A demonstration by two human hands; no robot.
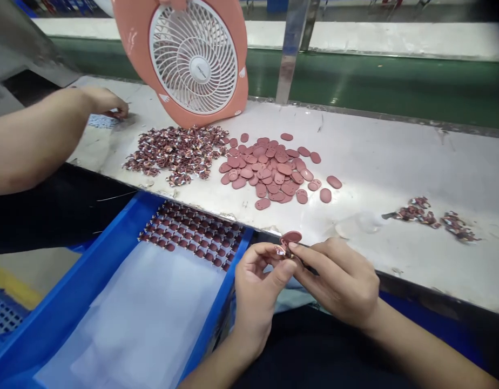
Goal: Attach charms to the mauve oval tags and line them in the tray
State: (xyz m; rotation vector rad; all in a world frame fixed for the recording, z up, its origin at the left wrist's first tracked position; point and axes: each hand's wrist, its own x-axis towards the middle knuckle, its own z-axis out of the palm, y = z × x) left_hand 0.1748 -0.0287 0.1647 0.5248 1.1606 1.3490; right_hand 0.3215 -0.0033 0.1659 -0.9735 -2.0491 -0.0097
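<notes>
Oval reddish-brown piece [292,236] pinched at the fingertips of both hands, just off the near edge of the workbench [395,162] and above the lap. Gripped from the right by the right hand [338,278], thumb and forefinger closed on its edge. Met from the left by the left hand [260,281], thumb and forefinger clamped on a small patterned part [281,249] touching the oval's underside. Remaining fingers curled loosely, clear of the work. Held high and close to the body, probably for a clear look at such small parts and steady fingertip control.

Laid out on the bench ahead, within easy reach: a heap of matching oval pieces [274,170] at centre and, just left of it and touching at the edge, a heap of patterned parts [176,151]. Sorted by kind, apparently for picking either without searching. Two smaller clusters of parts [415,209] further right, well apart from the main heaps.

Below the bench edge to the left, a blue bin [71,302] lined with a white sheet [144,324], with neat rows of reddish pieces [193,235] at its far end, seemingly set there for order and nearness.

Propped behind the heaps, a pink desk fan [193,56], tilted back. At far left, a co-worker's hand [106,102], fingers together on something on the bench, too small to tell. Beyond, a green conveyor belt [375,81].
</notes>
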